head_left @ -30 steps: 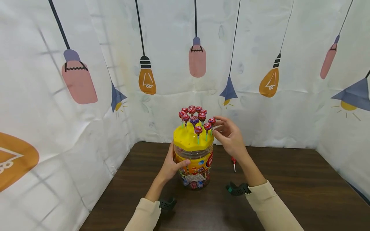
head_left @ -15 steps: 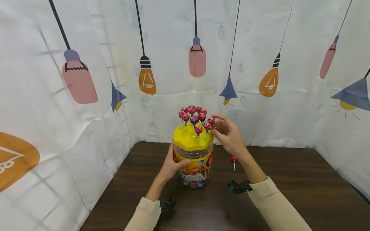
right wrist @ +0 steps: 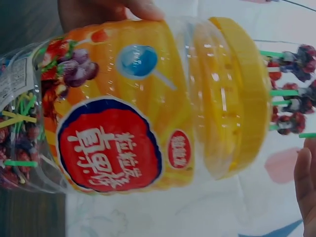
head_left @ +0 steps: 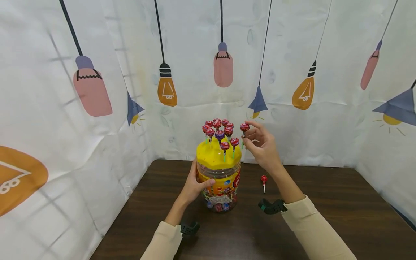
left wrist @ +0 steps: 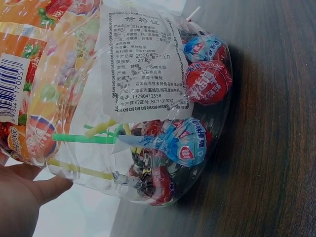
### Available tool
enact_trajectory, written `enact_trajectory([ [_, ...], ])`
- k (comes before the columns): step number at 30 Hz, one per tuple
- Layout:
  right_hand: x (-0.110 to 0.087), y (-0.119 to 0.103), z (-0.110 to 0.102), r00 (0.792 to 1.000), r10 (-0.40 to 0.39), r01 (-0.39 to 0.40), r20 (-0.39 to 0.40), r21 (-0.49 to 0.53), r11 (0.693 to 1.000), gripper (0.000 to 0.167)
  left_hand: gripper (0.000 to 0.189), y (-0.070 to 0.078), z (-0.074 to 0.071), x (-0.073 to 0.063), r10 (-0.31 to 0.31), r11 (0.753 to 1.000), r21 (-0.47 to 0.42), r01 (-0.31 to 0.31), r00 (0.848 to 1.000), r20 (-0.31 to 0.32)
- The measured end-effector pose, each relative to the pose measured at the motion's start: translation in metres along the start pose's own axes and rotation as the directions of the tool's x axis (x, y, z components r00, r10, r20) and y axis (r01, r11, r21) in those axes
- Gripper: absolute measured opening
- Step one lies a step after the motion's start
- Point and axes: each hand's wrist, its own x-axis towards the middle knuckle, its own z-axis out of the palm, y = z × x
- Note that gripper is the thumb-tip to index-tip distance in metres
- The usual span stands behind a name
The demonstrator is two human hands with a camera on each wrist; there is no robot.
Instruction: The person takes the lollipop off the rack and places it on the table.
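A clear plastic candy jar (head_left: 219,187) with a yellow lid (head_left: 211,157) stands upright on the table. Its orange label shows fruit, and wrapped lollipops fill the bottom, as the left wrist view shows. My left hand (head_left: 192,186) grips the jar's left side, thumb across the front. Several red and purple lollipops stick up from holes in the lid, such as a front one (head_left: 225,146). To the right of the lid, my right hand (head_left: 264,147) pinches one lollipop (head_left: 245,127) with a green stick, raised beside the others. In the right wrist view the right fingers (right wrist: 304,173) show only at the edge.
One red lollipop with a white stick (head_left: 264,183) lies on the dark wooden table (head_left: 312,202), right of the jar. A white curtain (head_left: 195,43) printed with lamps hangs behind the table and along its sides.
My right hand has drawn the lollipop at the lid's right edge up and to the right, away from the lid. The left hand keeps its grip on the jar.
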Motion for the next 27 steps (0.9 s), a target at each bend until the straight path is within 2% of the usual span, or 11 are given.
enact_trajectory([
  [5, -0.003, 0.0, -0.011, 0.998, 0.05, -0.049, -0.028, 0.028, 0.998, 0.056, 0.097, 0.0, 0.0, 0.0, 0.008, 1.0, -0.007, -0.008, 1.0, 0.007],
  [10, -0.016, 0.008, -0.022, 0.997, 0.079, -0.078, -0.023, 0.058, 0.995, 0.054, 0.097, 0.0, 0.0, 0.0, 0.014, 1.0, -0.012, -0.014, 1.0, 0.01],
  [13, -0.026, 0.018, -0.028, 0.994, 0.1, -0.097, -0.036, 0.083, 0.992, 0.053, 0.097, 0.0, 0.0, 0.0, 0.014, 1.0, -0.013, -0.014, 1.0, 0.011],
  [20, -0.05, 0.043, -0.04, 0.976, 0.21, -0.199, -0.066, 0.145, 0.969, 0.054, 0.097, -0.002, 0.0, 0.001, 0.015, 1.0, -0.008, -0.014, 1.0, 0.009],
  [27, -0.07, 0.065, -0.05, 0.961, 0.261, -0.244, -0.088, 0.168, 0.955, 0.054, 0.096, -0.003, -0.001, 0.0, 0.023, 1.0, -0.005, -0.023, 1.0, 0.013],
])
